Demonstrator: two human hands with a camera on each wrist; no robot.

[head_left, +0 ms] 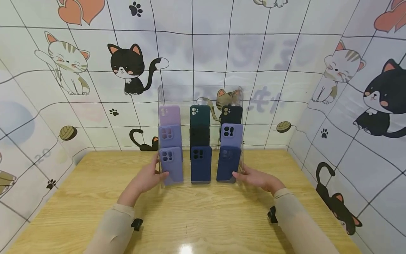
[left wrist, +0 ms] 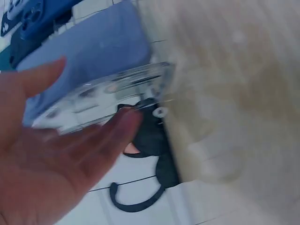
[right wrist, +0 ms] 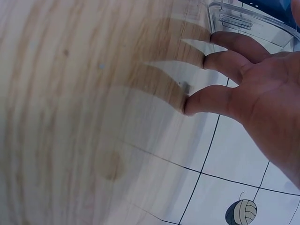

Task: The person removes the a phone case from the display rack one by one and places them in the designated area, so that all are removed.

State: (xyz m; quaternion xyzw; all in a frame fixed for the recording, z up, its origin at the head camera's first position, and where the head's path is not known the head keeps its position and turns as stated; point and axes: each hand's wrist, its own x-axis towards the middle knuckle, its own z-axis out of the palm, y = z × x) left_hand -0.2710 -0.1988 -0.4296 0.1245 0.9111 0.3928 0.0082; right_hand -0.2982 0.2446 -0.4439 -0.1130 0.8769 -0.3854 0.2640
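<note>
A clear display stand (head_left: 184,92) stands upright on the table, holding phone cases in three columns. Lavender cases (head_left: 172,168) fill the lower left, below a pink-lilac one (head_left: 169,115). The middle column has a dark green case (head_left: 200,115), a black one (head_left: 200,135) and a navy one (head_left: 201,169). At right are a black case (head_left: 231,114), a lavender one (head_left: 231,136) and a navy one (head_left: 227,168). My left hand (head_left: 147,179) grips the stand's lower left side, thumb in front. Opposite, my right hand (head_left: 258,179) holds the lower right side, fingertips down at the tabletop.
The wood-grain table (head_left: 190,215) reaches back to a wall sheet (head_left: 269,88) printed with cats and grid lines, which also covers both sides. Black straps or mounts (head_left: 137,224) show at the wrists.
</note>
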